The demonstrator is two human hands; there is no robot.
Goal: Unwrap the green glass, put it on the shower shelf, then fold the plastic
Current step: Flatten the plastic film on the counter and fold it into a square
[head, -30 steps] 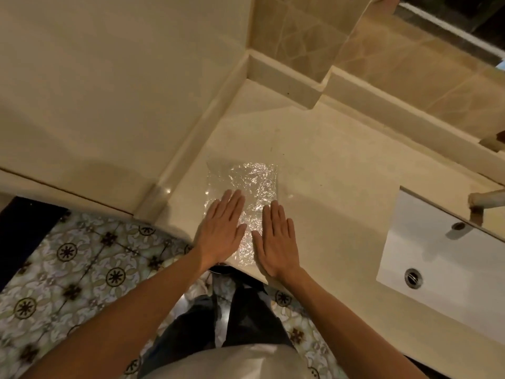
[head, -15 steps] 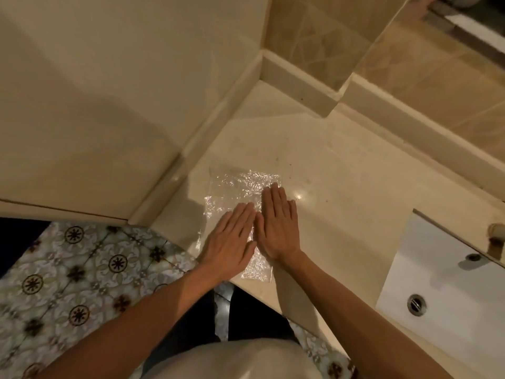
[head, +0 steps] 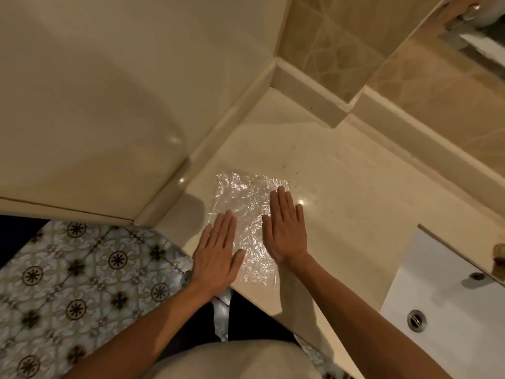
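Observation:
A sheet of clear crinkled plastic (head: 247, 203) lies flat on the beige stone counter (head: 341, 192), near its front edge. My left hand (head: 217, 253) rests palm down on the sheet's near left side, fingers straight and together. My right hand (head: 287, 228) lies palm down along the sheet's right edge, fingers straight. A strip of shiny plastic shows between the two hands. Neither hand grips anything. The green glass is not in view.
A white sink basin (head: 448, 305) with a metal drain (head: 416, 318) sits in the counter at the right. A raised stone ledge (head: 308, 88) and tiled walls close off the counter's back and left. Patterned floor tiles (head: 68, 283) lie below at the left.
My hands were side by side on the middle of the plastic half a second ago. They have slid apart: the left toward the left near edge, the right along the right edge.

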